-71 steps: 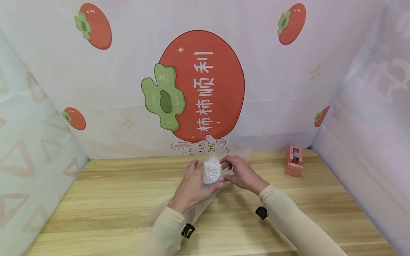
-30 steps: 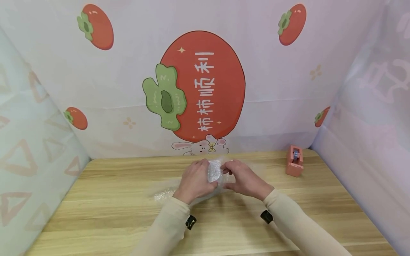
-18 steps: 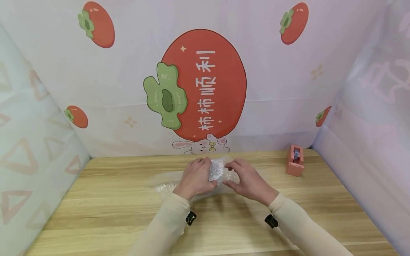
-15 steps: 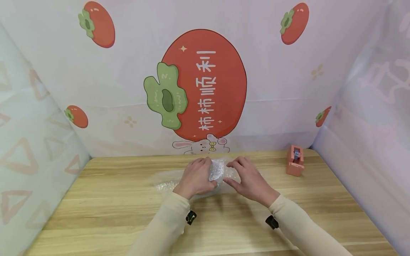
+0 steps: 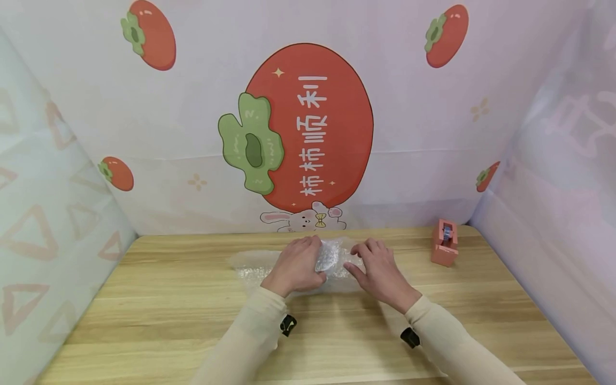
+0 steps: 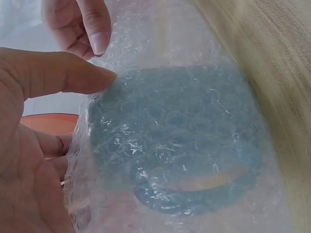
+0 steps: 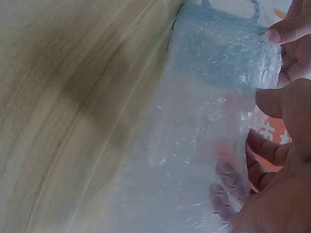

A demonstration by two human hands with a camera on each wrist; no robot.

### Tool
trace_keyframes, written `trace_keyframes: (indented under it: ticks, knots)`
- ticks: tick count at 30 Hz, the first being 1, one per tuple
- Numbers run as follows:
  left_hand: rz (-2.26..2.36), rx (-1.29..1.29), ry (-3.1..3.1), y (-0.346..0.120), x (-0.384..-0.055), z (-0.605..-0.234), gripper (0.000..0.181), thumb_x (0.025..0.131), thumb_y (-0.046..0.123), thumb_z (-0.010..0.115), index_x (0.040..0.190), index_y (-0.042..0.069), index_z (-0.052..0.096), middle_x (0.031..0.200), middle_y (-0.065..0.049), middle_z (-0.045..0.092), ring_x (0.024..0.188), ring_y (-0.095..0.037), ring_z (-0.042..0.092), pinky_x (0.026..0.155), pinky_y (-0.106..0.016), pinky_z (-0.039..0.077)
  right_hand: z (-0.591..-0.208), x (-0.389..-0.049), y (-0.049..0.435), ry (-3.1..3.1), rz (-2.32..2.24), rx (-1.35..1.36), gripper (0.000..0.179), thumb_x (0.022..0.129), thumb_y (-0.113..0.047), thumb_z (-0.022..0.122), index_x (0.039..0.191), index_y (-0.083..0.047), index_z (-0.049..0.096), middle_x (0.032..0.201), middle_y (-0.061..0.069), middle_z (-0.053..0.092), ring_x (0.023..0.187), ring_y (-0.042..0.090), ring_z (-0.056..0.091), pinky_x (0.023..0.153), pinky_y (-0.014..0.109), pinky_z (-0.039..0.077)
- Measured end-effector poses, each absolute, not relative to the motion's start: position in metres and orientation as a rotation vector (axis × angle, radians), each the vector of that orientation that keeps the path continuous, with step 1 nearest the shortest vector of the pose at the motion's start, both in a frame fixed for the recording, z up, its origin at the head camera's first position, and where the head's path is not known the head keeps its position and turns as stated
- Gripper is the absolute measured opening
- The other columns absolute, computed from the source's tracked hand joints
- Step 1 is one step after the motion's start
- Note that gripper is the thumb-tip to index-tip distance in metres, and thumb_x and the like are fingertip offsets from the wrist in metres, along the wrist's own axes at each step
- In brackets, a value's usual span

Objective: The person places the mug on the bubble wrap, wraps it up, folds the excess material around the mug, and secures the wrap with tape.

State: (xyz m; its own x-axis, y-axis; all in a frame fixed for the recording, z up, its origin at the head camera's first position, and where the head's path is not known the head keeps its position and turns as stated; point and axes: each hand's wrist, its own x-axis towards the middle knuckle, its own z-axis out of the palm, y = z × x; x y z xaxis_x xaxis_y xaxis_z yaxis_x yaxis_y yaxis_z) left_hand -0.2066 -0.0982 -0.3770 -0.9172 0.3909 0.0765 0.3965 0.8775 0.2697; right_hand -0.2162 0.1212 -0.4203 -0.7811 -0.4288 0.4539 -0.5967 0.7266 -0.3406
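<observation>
A light-blue mug (image 6: 165,109) with a handle shows through clear bubble wrap (image 7: 170,155) in both wrist views. My left hand (image 5: 297,266) grips the wrapped mug near its rim or base, thumb on one face and fingers behind. To its right, my right hand (image 5: 381,274) holds the top edge of the wrap, its thumb in front and some fingertips showing blurred through the film from behind. In the head view the wrap reaches out past both sides of the mug, low over the table.
A pink tape dispenser (image 5: 445,243) with a roll of tape stands at the table's back right. The wooden table (image 5: 159,310) is bounded by a printed cloth backdrop (image 5: 409,176) behind and cloth walls at the sides.
The right hand has shifted rightward along the wrap, its thumb and fingers spreading wider. The left hand has moved slightly right with the mug. The wrap lies more spread out to the left.
</observation>
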Motion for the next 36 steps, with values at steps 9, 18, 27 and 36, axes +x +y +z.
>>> trace_keyframes:
  ticks: [9,18,27,36]
  knots:
    - [-0.464,-0.636,-3.018,-0.099,-0.205,-0.378,0.074,0.082,0.029,0.078,0.141,-0.005,0.049,0.145,-0.02,0.053,0.14,-0.034,0.044,0.119,-0.047,0.029,-0.421,-0.224,0.126,-2.764,0.917,0.619,0.065,0.087,-0.029,0.081,0.134,0.005,0.051,0.119,0.021,0.054,0.109,0.036,0.052,0.089,0.052,0.049]
    - [-0.436,-0.639,-3.015,-0.099,-0.205,-0.378,0.076,0.082,0.03,0.079,0.142,-0.006,0.049,0.145,-0.021,0.053,0.14,-0.034,0.045,0.118,-0.048,0.03,-0.414,-0.236,0.13,-2.889,0.968,0.795,0.09,0.089,-0.024,0.079,0.161,-0.016,0.026,0.096,0.006,0.062,0.075,0.017,0.055,0.069,0.037,0.049]
    - [-0.411,-0.643,-3.011,-0.098,-0.204,-0.379,0.077,0.082,0.03,0.079,0.142,-0.007,0.048,0.146,-0.022,0.052,0.14,-0.034,0.045,0.118,-0.048,0.031,-0.41,-0.238,0.125,-2.862,0.958,0.953,0.079,0.092,-0.012,0.071,0.16,-0.02,0.032,0.093,0.001,0.059,0.072,0.013,0.053,0.064,0.033,0.048]
    - [-0.399,-0.649,-3.008,-0.098,-0.205,-0.379,0.075,0.082,0.031,0.078,0.141,-0.006,0.049,0.141,-0.02,0.055,0.136,-0.033,0.048,0.117,-0.046,0.032,-0.416,-0.239,0.126,-2.912,1.024,0.897,0.049,0.098,-0.018,0.065,0.145,-0.007,0.054,0.116,0.007,0.064,0.084,0.015,0.055,0.071,0.035,0.049]
